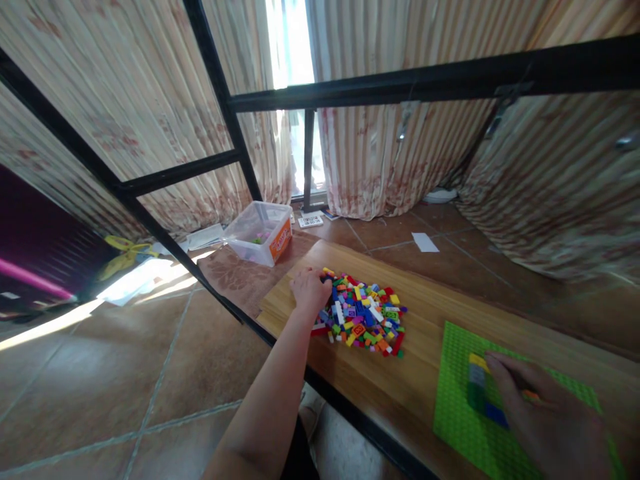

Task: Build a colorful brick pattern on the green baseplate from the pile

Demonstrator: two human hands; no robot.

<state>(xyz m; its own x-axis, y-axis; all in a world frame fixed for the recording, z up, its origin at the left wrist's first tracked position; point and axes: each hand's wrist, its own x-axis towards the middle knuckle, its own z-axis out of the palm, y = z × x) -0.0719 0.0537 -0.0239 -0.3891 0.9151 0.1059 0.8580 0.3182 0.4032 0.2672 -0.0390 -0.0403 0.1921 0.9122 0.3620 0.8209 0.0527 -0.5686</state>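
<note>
A heap of mixed, brightly coloured toy bricks (365,317) lies on a wooden tabletop. At its left edge is my left hand (311,291), fingers curled down into the bricks; what they hold is hidden. My right hand (550,407) is over a green studded baseplate (453,380), slightly blurred. Its thumb and forefinger pinch at a yellow toy brick (479,361) on the plate. Grey and green bricks (476,390) continue in a row from the yellow one, and a blue brick (496,415) lies beside them, partly behind the hand. A bit of orange shows under the fingers.
A clear plastic tub (250,230) with an orange label and some pieces inside stands on the floor beyond the table (340,257). Black metal bars (360,97) cross in front of striped curtains. White papers (425,242) and a yellow bow-shaped item (125,250) lie on the floor.
</note>
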